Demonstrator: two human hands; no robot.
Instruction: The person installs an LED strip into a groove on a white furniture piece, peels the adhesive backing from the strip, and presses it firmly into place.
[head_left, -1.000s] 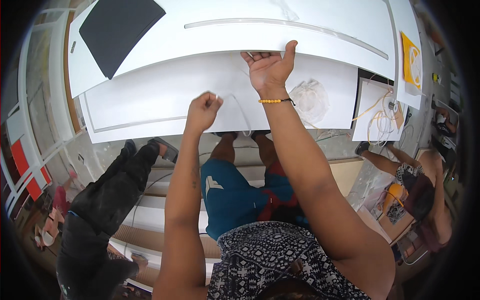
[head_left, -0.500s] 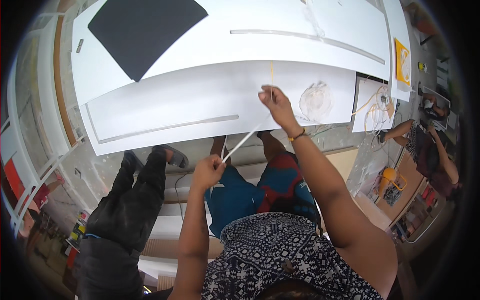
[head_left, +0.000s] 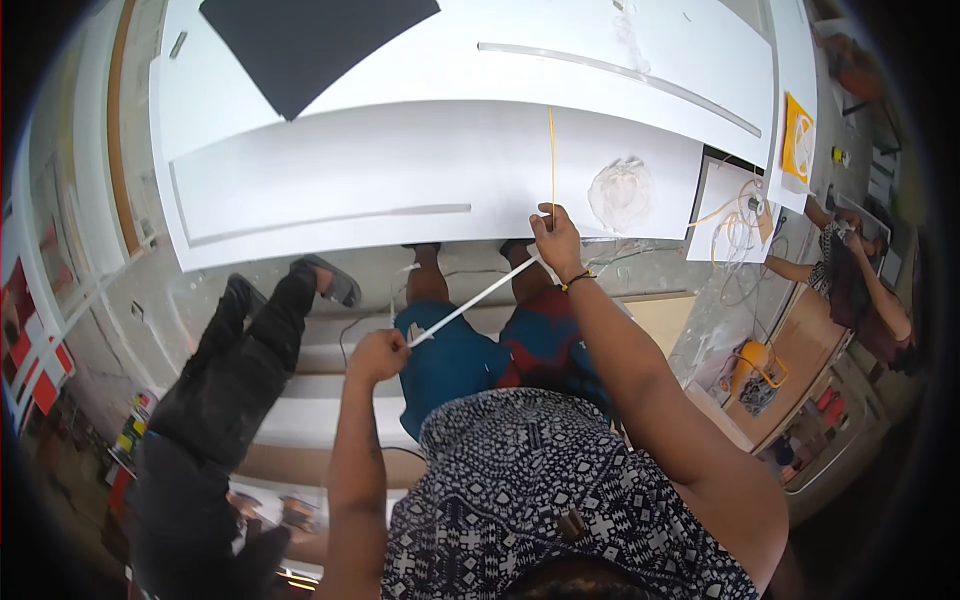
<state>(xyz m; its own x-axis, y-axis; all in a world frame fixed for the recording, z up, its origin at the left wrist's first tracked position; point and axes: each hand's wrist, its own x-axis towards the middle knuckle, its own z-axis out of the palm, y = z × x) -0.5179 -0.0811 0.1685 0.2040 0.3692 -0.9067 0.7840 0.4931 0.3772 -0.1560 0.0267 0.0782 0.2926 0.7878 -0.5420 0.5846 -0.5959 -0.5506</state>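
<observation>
Down at the near edge of the big white board point(head_left: 400, 185), you've got a thin white strip point(head_left: 470, 305) stretched tight between both hands. Your right hand point(head_left: 556, 238) is pinching its upper end right at the board's edge, fingers closed on it, just below that skinny yellow line point(head_left: 551, 155) running up the sheet. Your left hand point(head_left: 376, 355) is fisted around the lower end, well off the board, over your knees.

Honestly, the risk I'd flag is the tension: the strip looks narrow, so a hard tug from the left could snap it or yank it out of the right-hand pinch. A sideways pull might also drag the board. Also, the crumpled clear wad point(head_left: 620, 192) sits near your right hand and could get knocked, and the other person's leg point(head_left: 250, 340) is close to your left elbow.
</observation>
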